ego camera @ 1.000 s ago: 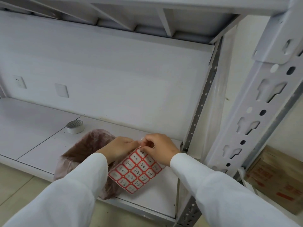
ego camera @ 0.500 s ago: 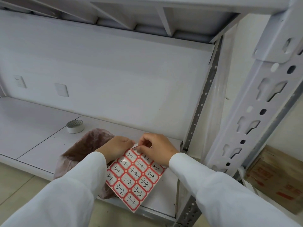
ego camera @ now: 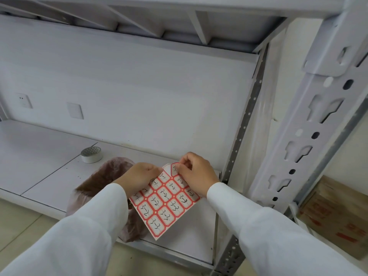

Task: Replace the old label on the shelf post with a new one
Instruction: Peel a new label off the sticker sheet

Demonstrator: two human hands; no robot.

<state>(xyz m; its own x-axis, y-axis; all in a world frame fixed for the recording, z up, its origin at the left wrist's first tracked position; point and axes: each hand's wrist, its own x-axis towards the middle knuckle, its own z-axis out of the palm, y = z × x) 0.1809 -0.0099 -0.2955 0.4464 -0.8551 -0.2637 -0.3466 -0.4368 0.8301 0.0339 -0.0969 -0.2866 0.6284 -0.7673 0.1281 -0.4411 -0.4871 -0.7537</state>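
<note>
A sheet of red-bordered labels [ego camera: 165,204] with handwritten numbers hangs tilted over the lower shelf. My left hand [ego camera: 137,177] pinches the sheet's upper left edge. My right hand [ego camera: 196,173] pinches one label [ego camera: 173,168] at the sheet's top corner; that label is partly lifted, and bare white backing shows beside it. The white slotted shelf post [ego camera: 310,128] rises at the right, apart from both hands. No label shows on the post.
A pinkish plastic bag [ego camera: 103,182] lies on the white shelf board [ego camera: 49,156] under my left arm. A roll of tape [ego camera: 91,154] stands behind it. The rear perforated post [ego camera: 244,126] stands behind my right hand. A cardboard box [ego camera: 336,214] sits on the floor at right.
The label sheet has swung down from nearly flat to hanging open toward me. My right fingers have peeled the top corner label partly off the backing.
</note>
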